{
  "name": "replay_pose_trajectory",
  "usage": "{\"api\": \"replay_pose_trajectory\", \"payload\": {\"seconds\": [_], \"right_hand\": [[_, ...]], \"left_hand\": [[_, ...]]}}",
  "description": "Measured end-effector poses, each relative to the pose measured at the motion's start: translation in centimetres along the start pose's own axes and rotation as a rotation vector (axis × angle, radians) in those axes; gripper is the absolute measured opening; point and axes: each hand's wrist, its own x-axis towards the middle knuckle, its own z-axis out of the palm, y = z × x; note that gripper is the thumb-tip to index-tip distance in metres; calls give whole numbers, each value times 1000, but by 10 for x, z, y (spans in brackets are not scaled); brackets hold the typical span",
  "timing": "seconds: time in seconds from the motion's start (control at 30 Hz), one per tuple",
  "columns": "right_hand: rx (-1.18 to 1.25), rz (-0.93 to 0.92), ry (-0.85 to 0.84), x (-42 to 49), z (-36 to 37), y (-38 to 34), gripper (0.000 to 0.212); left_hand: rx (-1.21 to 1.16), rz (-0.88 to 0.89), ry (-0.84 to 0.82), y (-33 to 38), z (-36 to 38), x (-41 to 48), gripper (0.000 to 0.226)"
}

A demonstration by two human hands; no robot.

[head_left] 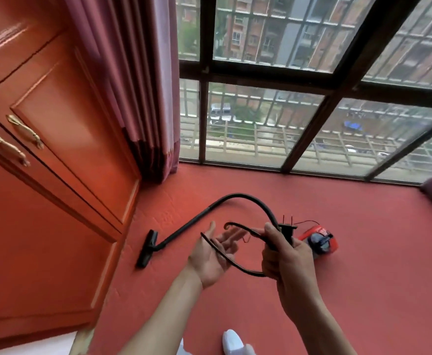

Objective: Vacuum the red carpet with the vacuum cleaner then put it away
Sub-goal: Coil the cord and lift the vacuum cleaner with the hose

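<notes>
Along the left edge of the red carpet (pixel 261 311) stands a glossy orange-red wooden cabinet (pixel 56 175) with brass handles. A mauve curtain (pixel 138 85) hangs beside it at the far left corner. The vacuum's black floor nozzle (pixel 147 248) lies on the carpet just beside the cabinet's foot, and its black hose (pixel 238 194) arches away to the right.

The person's left hand (pixel 213 260) is palm up with the fingers spread, and a loop of thin black power cord (pixel 248 272) is draped across it. The right hand (pixel 289 257) curls its fingers round the gathered cord, with the black two-pin plug (pixel 286 230) standing above the thumb. Behind that hand the small red canister vacuum cleaner (pixel 320 242) sits on the carpet, short of the dark-framed window (pixel 261 75) along the far edge.

With the plug loose in hand, the machine has no power. I'd judge the cord is being either unwound to begin or coiled for storage, but I cannot tell which. Either way, the vacuum is not yet put away. I can read no brand or lettering on the canister.
</notes>
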Motion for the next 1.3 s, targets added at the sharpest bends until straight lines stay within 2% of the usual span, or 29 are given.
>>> {"api": "replay_pose_trajectory", "payload": {"seconds": [0.1, 0.17, 0.23, 0.33, 0.47, 0.53, 0.67, 0.8, 0.9, 1.0, 1.1, 1.2, 1.3], "right_hand": [[54, -60, 118, -8, -5, -5, 26], [112, -97, 188, -15, -7, -7, 34], [195, -136, 258, -24, -9, -5, 41], [390, -162, 364, -29, -17, -4, 39], [633, -68, 531, -20, -39, 2, 31], [753, 11, 562, -14, -51, 14, 28], [926, 215, 516, 4, -70, 41, 29], [939, 421, 385, 37, -77, 62, 26], [920, 515, 230, 75, -74, 67, 31], [933, 529, 57, 115, -64, 58, 47], [946, 502, -72, 152, -59, 44, 58], [825, 465, -74, 179, -55, 22, 46], [678, 381, 14, 195, -61, 2, 37]], "left_hand": [[-58, 25, -87, 5, 22, 4, 39], [-95, 70, -38, 4, 37, 5, 27], [-162, 94, -30, 2, 50, 5, 32], [-205, 72, -82, 1, 60, 8, 38], [24, 8, 4, 2, 70, 8, 33], [256, 44, 8, 5, 74, 4, 32], [889, 199, -21, 18, 79, -6, 16], [1367, 323, -173, 38, 82, -7, 12], [1614, 409, -211, 55, 87, -5, 17], [1769, 475, -214, 75, 92, -1, 25], [1860, 607, -137, 87, 95, 4, 42], [1836, 711, -50, 83, 91, 13, 45], [1681, 755, 46, 70, 82, 32, 50]]}}
